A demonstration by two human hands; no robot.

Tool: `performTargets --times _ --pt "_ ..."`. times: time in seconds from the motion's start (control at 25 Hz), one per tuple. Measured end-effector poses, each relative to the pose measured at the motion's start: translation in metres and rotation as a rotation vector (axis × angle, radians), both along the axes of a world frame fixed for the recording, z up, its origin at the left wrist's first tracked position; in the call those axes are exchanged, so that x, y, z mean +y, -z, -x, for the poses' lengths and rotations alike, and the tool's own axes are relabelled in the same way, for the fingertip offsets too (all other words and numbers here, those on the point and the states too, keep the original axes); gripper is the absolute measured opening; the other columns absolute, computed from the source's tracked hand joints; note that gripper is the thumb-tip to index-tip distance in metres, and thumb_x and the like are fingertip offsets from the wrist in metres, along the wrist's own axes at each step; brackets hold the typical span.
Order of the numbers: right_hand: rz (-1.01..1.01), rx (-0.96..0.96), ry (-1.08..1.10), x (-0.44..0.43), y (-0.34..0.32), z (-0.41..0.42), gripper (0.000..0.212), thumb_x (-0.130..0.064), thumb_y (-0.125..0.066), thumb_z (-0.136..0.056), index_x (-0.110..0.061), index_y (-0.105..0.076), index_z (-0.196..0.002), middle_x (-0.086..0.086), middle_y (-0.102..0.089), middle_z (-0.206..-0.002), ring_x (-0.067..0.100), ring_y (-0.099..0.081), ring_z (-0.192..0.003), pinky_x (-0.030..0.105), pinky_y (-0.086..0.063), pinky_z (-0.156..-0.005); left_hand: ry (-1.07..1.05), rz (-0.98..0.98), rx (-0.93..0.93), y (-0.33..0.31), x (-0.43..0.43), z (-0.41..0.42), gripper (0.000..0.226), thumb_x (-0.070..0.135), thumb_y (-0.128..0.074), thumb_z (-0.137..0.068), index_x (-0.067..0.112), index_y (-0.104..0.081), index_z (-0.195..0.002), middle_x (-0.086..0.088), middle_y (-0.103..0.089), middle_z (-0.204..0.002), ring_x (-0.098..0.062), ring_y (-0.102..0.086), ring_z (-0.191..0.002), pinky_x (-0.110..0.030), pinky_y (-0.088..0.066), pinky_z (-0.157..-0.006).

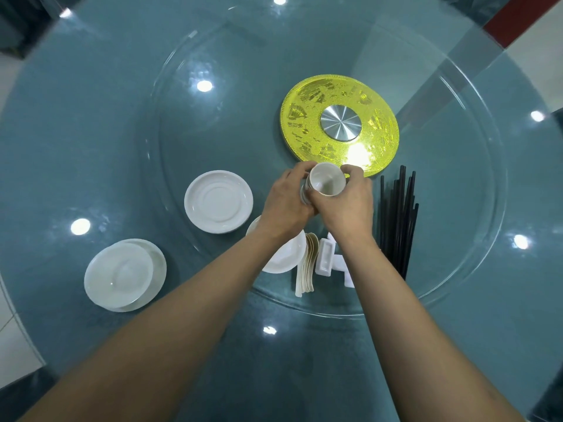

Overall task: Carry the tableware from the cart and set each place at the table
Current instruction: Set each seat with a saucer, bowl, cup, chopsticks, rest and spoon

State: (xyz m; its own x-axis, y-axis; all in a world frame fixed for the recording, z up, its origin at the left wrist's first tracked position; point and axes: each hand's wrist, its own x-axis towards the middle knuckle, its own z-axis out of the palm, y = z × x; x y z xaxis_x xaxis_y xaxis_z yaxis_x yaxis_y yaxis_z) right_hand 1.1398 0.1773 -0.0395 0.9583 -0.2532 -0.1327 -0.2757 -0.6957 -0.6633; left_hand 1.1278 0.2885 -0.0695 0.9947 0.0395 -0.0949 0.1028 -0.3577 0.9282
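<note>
Both hands meet over the glass turntable around a stack of white cups. My left hand grips the lower part of the stack from the left. My right hand curls round the top cup from the right. A stack of white saucers lies to the left on the turntable. A white plate with a smaller plate on it sits on the table at the lower left. Under my wrists lie a white bowl, several white spoons and white chopstick rests. Black chopsticks lie to the right.
The round table has a blue-grey glass top with a clear glass turntable on it. A yellow and silver hub disc sits at the turntable's middle, just beyond my hands. The table's edge and floor show at the far left and right.
</note>
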Motion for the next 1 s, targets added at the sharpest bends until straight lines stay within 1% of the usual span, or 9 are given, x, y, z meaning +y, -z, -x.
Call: performTargets --times 0.32,0.4,0.56,0.6,0.72,0.76,0.88,0.92,1.0 --pt "0.025 -0.020 -0.012 -0.001 0.000 -0.001 0.068 -0.040 -0.080 -0.068 -0.022 -0.053 -0.128 0.000 -0.053 -0.120 0.025 -0.058 -0.111 0.050 -0.047 -0.097 -0.011 0.021 0.019 0.002 -0.001 -0.001 0.058 0.029 -0.067 -0.069 0.030 -0.057 -0.127 0.008 -0.065 -0.122 -0.011 -0.060 -0.112 -0.041 -0.050 -0.098" --pt "0.022 -0.027 -0.015 -0.002 -0.001 0.000 0.066 -0.041 -0.078 -0.069 -0.023 -0.053 -0.128 0.000 -0.054 -0.120 0.025 -0.058 -0.111 0.051 -0.046 -0.098 -0.005 0.018 0.015 0.001 -0.001 -0.001 0.059 0.030 -0.067 -0.069 0.030 -0.057 -0.127 0.009 -0.066 -0.122 -0.011 -0.060 -0.112 -0.039 -0.050 -0.098" --pt "-0.020 -0.025 -0.008 -0.002 -0.006 0.000 0.066 -0.049 -0.076 -0.067 -0.032 -0.051 -0.126 -0.005 -0.058 -0.119 0.021 -0.059 -0.111 0.051 -0.046 -0.099 -0.003 0.038 0.005 0.002 0.001 0.001 0.061 0.033 -0.072 -0.071 0.031 -0.057 -0.130 0.012 -0.067 -0.123 -0.011 -0.061 -0.112 -0.038 -0.051 -0.098" --pt "-0.017 -0.023 -0.014 -0.003 -0.008 0.001 0.066 -0.049 -0.076 -0.067 -0.032 -0.050 -0.125 -0.005 -0.057 -0.119 0.021 -0.059 -0.111 0.051 -0.045 -0.100 0.006 0.041 0.001 0.001 0.001 0.002 0.061 0.034 -0.073 -0.071 0.031 -0.057 -0.130 0.012 -0.067 -0.123 -0.010 -0.061 -0.112 -0.035 -0.050 -0.097" --pt "-0.009 -0.038 -0.019 -0.005 -0.012 0.002 0.066 -0.050 -0.077 -0.067 -0.032 -0.048 -0.124 -0.006 -0.056 -0.119 0.020 -0.059 -0.111 0.052 -0.043 -0.100 0.006 0.065 -0.007 -0.002 0.001 0.005 0.062 0.039 -0.072 -0.069 0.030 -0.058 -0.129 0.014 -0.067 -0.120 -0.001 -0.059 -0.107 -0.017 -0.046 -0.092" --pt "-0.014 -0.042 -0.019 -0.005 -0.014 0.002 0.066 -0.050 -0.077 -0.067 -0.032 -0.047 -0.123 -0.007 -0.058 -0.118 0.020 -0.059 -0.111 0.051 -0.042 -0.100 0.007 0.066 -0.012 -0.002 0.001 0.005 0.063 0.041 -0.071 -0.069 0.030 -0.058 -0.129 0.014 -0.067 -0.120 0.000 -0.059 -0.107 -0.016 -0.045 -0.092" --pt "-0.030 -0.061 -0.020 -0.006 -0.019 0.004 0.067 -0.052 -0.075 -0.065 -0.032 -0.046 -0.122 -0.007 -0.061 -0.115 0.020 -0.060 -0.110 0.051 -0.043 -0.099 0.008 0.023 0.003 -0.001 -0.003 0.003 0.064 0.034 -0.074 -0.073 0.026 -0.055 -0.134 0.004 -0.063 -0.128 -0.012 -0.057 -0.116 -0.025 -0.043 -0.096" --pt "-0.034 -0.073 -0.018 -0.006 -0.022 0.005 0.067 -0.052 -0.076 -0.065 -0.032 -0.047 -0.122 -0.006 -0.061 -0.114 0.020 -0.060 -0.110 0.050 -0.044 -0.098 0.004 0.009 0.005 -0.002 -0.003 0.003 0.067 0.028 -0.076 -0.076 0.024 -0.054 -0.138 0.000 -0.060 -0.133 -0.015 -0.055 -0.119 -0.024 -0.040 -0.096" --pt "-0.037 -0.095 -0.015 -0.006 -0.026 0.007 0.066 -0.051 -0.077 -0.066 -0.032 -0.048 -0.122 -0.006 -0.059 -0.114 0.021 -0.059 -0.110 0.050 -0.045 -0.098 -0.006 -0.008 -0.018 -0.007 -0.001 0.003 0.073 0.024 -0.078 -0.076 0.023 -0.049 -0.143 -0.002 -0.055 -0.137 -0.014 -0.051 -0.122 -0.020 -0.036 -0.097"
